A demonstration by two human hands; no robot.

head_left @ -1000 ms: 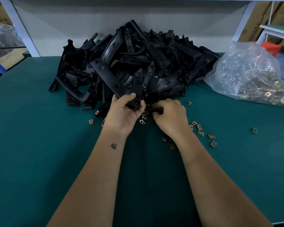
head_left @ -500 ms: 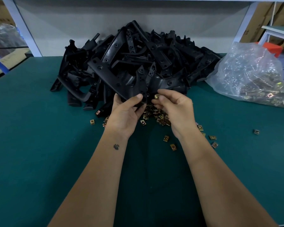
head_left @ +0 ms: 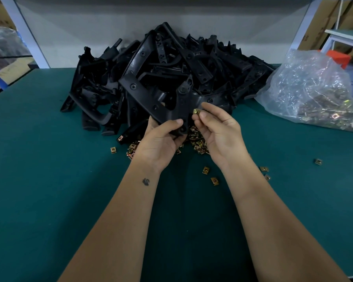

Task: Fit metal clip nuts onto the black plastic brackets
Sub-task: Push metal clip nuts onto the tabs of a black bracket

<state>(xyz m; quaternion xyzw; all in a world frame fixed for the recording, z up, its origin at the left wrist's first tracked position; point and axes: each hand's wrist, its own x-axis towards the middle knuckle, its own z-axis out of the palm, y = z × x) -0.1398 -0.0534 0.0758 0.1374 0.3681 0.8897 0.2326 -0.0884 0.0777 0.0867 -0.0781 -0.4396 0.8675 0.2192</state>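
So rn the left hand (head_left: pixel 161 139) has its grip wrapped round the lower end of a black plastic bracket (head_left: pixel 151 98), thumb across the front, holding it up just off the bench (head_left: pixel 49 180) in front of the big pile of brackets (head_left: pixel 192 64). Right hand (head_left: pixel 218 129) is pinching one metal clip nut (head_left: pixel 196 111) btwn thumb and fingertips, just beside the bracket's right edge. Can't tell if it's actually touching the plastic yet, looks a hair apart.

Imo the step here is sliding that nut onto the tab, so a few tips:

- Open side of the clip has to face the bracket edge. Can't see from this angle which way it's turned, so check w/ the thumb before pushing.
- Line the nut's hole up w/ the hole in the tab, otherwise the screw won't go thru later.
- Keep the left grip close to that end so the bracket doesn't flex away when you push.
- Push straight on, not at an angle. These prob bind if they go on crooked, and the edges look sharp-ish.

Plenty more nuts in the loose heap (head_left: pixel 198 143) right under the hands, a few strays (head_left: pixel 205 170) scattered nearer, plus a clear bag of nuts (head_left: pixel 314 88) off to the right, so dropping one is no biggie.
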